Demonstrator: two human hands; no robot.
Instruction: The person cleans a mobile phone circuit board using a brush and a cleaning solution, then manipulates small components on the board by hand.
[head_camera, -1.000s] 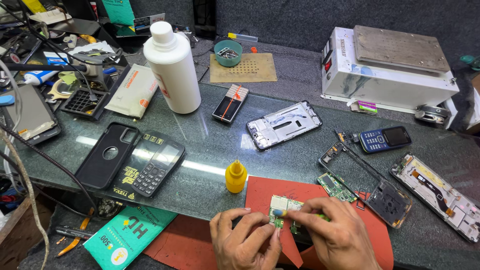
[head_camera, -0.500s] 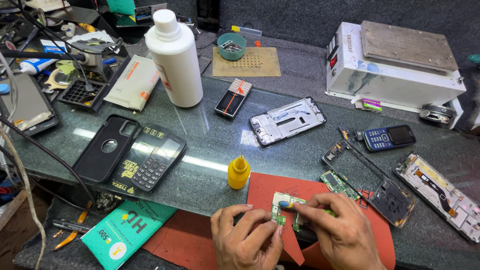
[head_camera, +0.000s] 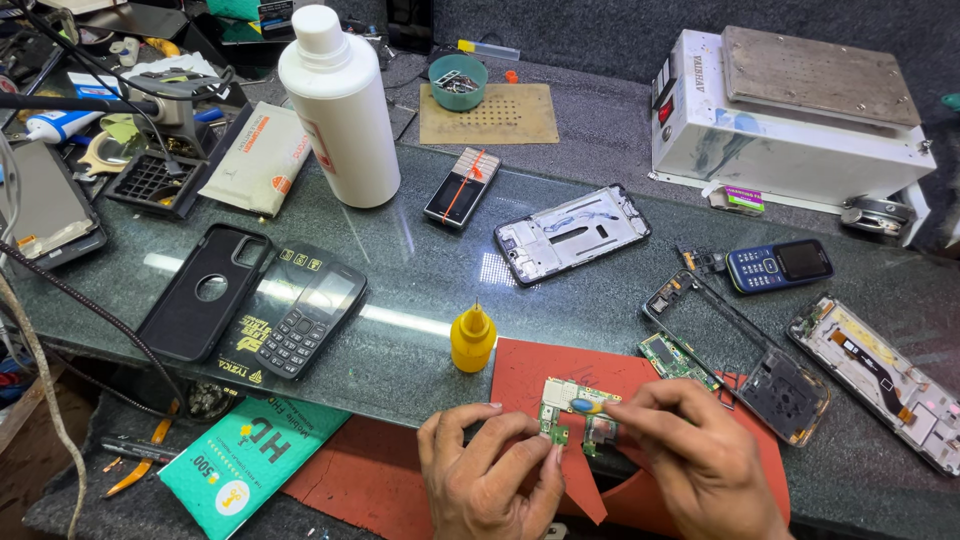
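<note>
Circuit board (head_camera: 568, 408), small and green with pale metal shields, sits at the near edge of the bench (head_camera: 420, 270) above a red mat (head_camera: 560, 365), pinched along its lower left edge by the fingers of the left hand (head_camera: 490, 485). Right hand (head_camera: 700, 465) comes in from the other side, its fingers closed on a slim blue-tipped tool (head_camera: 588, 406) whose end lies on the board. Just beyond the hands stands a little yellow bottle (head_camera: 472, 338), close to the mat's far corner. To the right lie a second green board (head_camera: 678, 360), a stripped black phone frame (head_camera: 735, 350) and an opened phone back (head_camera: 880, 380); a blue keypad phone (head_camera: 778, 265) lies further off. Left of the hands are a green booklet (head_camera: 250, 465), a black keypad phone (head_camera: 305, 320) and a black phone case (head_camera: 205, 292). A tall white bottle (head_camera: 338, 110) stands well behind.
</note>
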